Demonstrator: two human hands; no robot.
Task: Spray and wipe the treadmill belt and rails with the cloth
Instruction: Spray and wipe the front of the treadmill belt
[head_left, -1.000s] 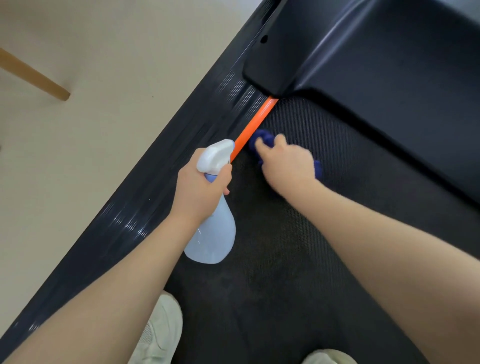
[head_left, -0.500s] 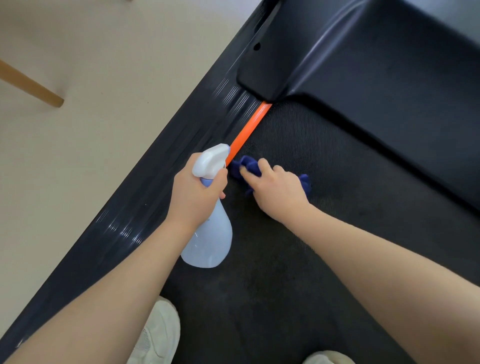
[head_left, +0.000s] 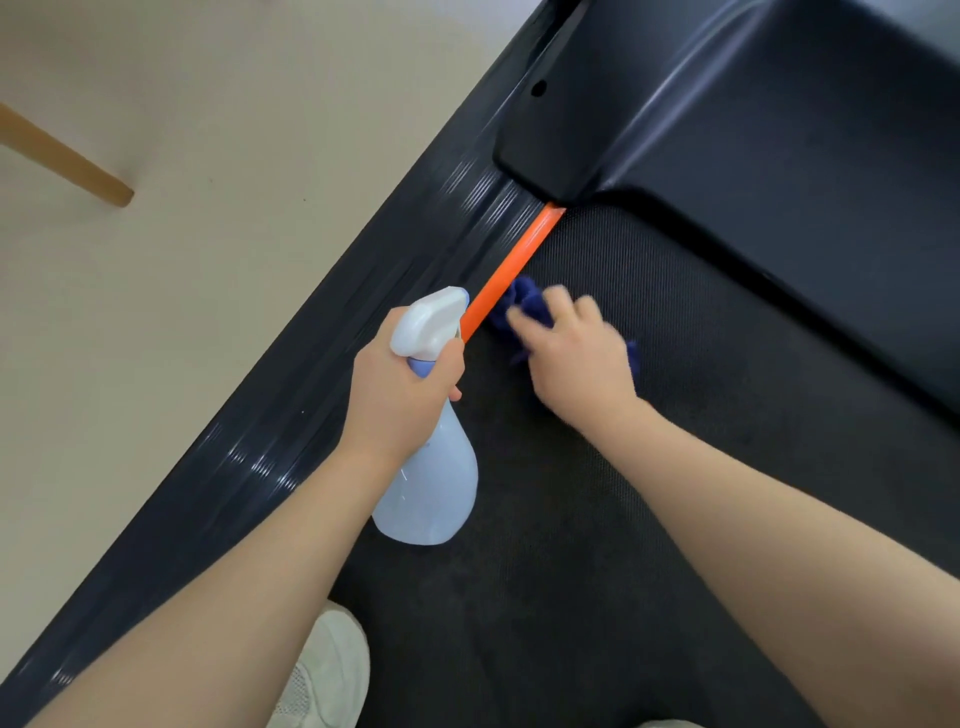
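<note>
Item: treadmill belt (head_left: 649, 519), dark textured surface, bounded on its left edge by an orange strip (head_left: 519, 265) and a ribbed black side rail (head_left: 291, 441); glossy black motor cover (head_left: 753, 156) across the front end. Item: blue cloth (head_left: 522, 306), bunched, lying on the belt at its left edge, just beside the orange strip and near the front end; part of it shows again past the far side of the hand. Item: right hand (head_left: 576, 358), on top of the cloth, fingers curled over the bunched fabric and pressing it to the belt; blurred, so the exact finger placement cannot be told. Item: left hand (head_left: 405, 395), wrapped tightly round the neck of a pale spray bottle (head_left: 431, 483), nozzle pointing toward the front end, bottle held above the belt's left edge; whether a finger is on the trigger cannot be told. Also present: pale shoes (head_left: 322, 675) at the near end of the belt, beige floor (head_left: 208, 208), a wooden leg (head_left: 67, 161) at upper left. Step in hand, as judged: wiping the belt's left margin against the strip. Handling note: keep the palm flat and pressure even, run strokes along the strip so the seam is reached, overlap each pass, refold the cloth to a clean face when soiled, and keep the bottle clear of the wiping path.
</note>
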